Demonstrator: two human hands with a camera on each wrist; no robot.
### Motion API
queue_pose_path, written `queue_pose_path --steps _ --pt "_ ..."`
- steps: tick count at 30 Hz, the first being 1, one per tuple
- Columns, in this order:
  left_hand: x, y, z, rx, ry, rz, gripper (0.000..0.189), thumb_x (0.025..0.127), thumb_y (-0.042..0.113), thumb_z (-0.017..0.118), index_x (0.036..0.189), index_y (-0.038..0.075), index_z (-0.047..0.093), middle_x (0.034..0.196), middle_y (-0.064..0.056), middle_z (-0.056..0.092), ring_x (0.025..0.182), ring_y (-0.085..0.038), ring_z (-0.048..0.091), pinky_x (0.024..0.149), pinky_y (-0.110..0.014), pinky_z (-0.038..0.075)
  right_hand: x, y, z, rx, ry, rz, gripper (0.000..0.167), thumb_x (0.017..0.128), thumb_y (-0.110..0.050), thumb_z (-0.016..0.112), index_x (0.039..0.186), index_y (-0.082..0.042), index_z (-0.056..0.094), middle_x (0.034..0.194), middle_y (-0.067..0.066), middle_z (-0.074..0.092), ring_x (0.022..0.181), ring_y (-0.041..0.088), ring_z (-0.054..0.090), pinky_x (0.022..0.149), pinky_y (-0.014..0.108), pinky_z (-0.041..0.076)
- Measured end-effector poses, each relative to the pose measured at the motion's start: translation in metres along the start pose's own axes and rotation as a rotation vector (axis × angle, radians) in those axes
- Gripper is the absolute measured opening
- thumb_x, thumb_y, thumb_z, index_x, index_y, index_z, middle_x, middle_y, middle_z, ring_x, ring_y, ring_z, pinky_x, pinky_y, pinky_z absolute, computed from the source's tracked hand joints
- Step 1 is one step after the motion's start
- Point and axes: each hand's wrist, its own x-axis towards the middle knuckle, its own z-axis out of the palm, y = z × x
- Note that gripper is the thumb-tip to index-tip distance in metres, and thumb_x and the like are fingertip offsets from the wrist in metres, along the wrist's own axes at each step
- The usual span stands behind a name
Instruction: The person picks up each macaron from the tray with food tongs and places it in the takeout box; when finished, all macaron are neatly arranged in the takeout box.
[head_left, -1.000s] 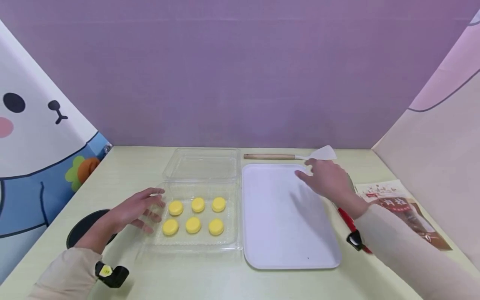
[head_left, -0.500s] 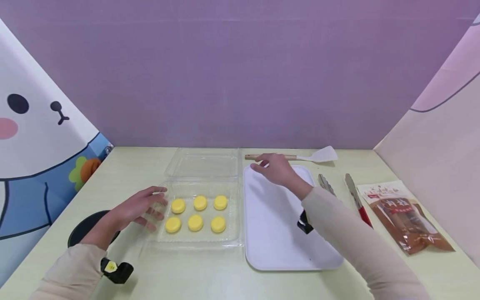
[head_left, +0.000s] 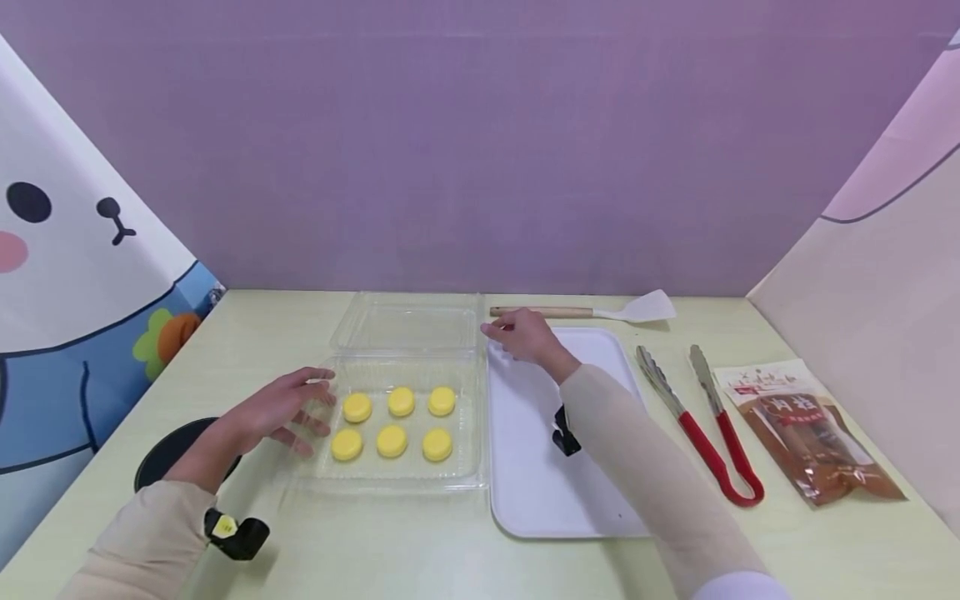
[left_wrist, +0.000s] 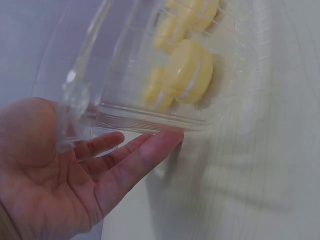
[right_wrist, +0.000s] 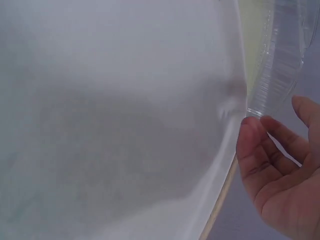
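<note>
A clear plastic clamshell box (head_left: 472, 467) lies with its lid (head_left: 412, 327) folded back. Several yellow macarons (head_left: 392, 441), white filling showing in the left wrist view, sit in its base in two rows. My left hand (head_left: 273, 408) is at the box's left side, its fingers loosely spread; in the left wrist view the fingertips (left_wrist: 172, 137) come right at the box wall. My right hand (head_left: 525, 335) reaches over the far left corner of a white tray (head_left: 525, 508). Its fingertips come close to the lid's right edge, thumb apart and fingers slightly bent.
A spatula (head_left: 645, 307) with a wooden handle lies behind the tray. Red-handled tongs (head_left: 705, 442) and a brown food packet (head_left: 806, 433) lie to the right. Part of a round black dish (head_left: 161, 458) shows behind my left forearm. A purple wall (head_left: 480, 150) closes off the back.
My right hand has swung left from above the tray's far right corner to the lid's right edge, uncovering the tongs. My left hand has barely moved.
</note>
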Motion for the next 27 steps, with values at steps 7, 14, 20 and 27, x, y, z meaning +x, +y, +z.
queue_pose_path --steps 7,14,20,27 --pt "0.0 0.0 -0.002 0.002 -0.005 0.004 0.06 0.11 0.03 0.038 0.156 -0.004 0.02 0.141 -0.032 0.046 0.095 -0.026 0.069 0.072 -0.041 0.062 0.007 -0.002 0.006 0.061 0.017 -0.005 0.038 0.103 -0.034 0.061 0.123 -0.003 0.072 0.149 0.009 0.054 0.079 0.021 0.066 0.063 0.026 0.053" --pt "0.003 -0.001 -0.005 -0.011 -0.011 0.009 0.06 0.111 0.029 0.035 0.156 -0.005 0.018 0.142 -0.034 0.044 0.096 -0.027 0.069 0.072 -0.042 0.062 0.008 -0.004 0.008 0.208 0.03 0.045 0.036 0.1 -0.03 0.067 0.125 -0.004 0.071 0.121 0.014 0.07 0.088 0.024 0.066 0.071 0.031 0.058" --pt "0.005 -0.001 -0.004 -0.011 -0.018 0.004 0.06 0.11 0.03 0.036 0.156 -0.005 0.018 0.143 -0.034 0.043 0.096 -0.027 0.069 0.072 -0.041 0.062 0.005 -0.006 0.005 0.439 0.083 0.109 0.032 0.097 -0.024 0.072 0.123 -0.005 0.073 0.126 0.011 0.07 0.097 0.024 0.064 0.083 0.04 0.059" --pt "0.003 0.0 -0.005 -0.015 -0.037 0.013 0.065 0.111 0.039 0.035 0.156 -0.005 0.018 0.146 -0.033 0.042 0.101 -0.028 0.068 0.075 -0.042 0.062 0.003 -0.011 -0.001 0.566 0.13 0.087 0.027 0.094 -0.02 0.075 0.116 -0.005 0.075 0.113 0.011 0.074 0.105 0.034 0.065 0.091 0.049 0.056"
